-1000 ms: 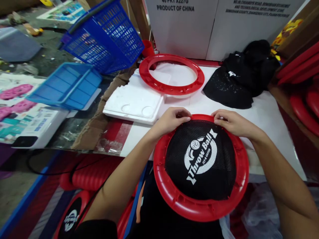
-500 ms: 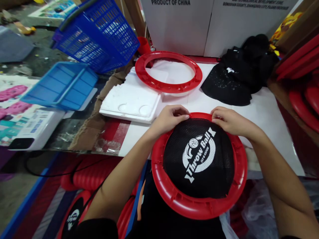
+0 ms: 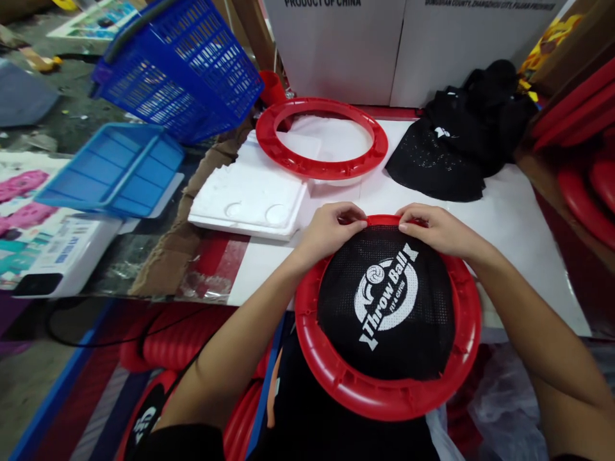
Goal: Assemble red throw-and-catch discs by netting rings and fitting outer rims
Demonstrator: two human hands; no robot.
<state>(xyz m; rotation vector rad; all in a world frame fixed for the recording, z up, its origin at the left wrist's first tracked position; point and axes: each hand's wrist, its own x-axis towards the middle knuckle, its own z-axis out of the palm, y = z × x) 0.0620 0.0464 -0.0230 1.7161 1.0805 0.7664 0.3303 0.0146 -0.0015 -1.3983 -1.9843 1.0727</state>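
A red plastic ring (image 3: 355,394) leans at the table's front edge, its lower part over my lap. Black mesh fabric (image 3: 427,320) printed "Throw Ball" spans its opening. At the ring's far rim, my left hand (image 3: 334,227) pinches the mesh edge with thumb and fingers. My right hand (image 3: 430,227) pinches the same edge a short way to the right. The fingertips hide the exact spots where mesh meets rim. Beyond my hands, a second red ring (image 3: 321,169) without mesh rests partly on a white foam block (image 3: 250,198).
A pile of black mesh pieces (image 3: 437,160) lies at the back right, before large white cartons (image 3: 341,57). On the left are a blue basket (image 3: 187,70) and a light blue tray (image 3: 115,166). Red rings (image 3: 583,109) are stacked at the right, more below the table.
My right hand has slid left along the far rim, closer to my left hand. My left hand stays at nearly the same place on the rim.
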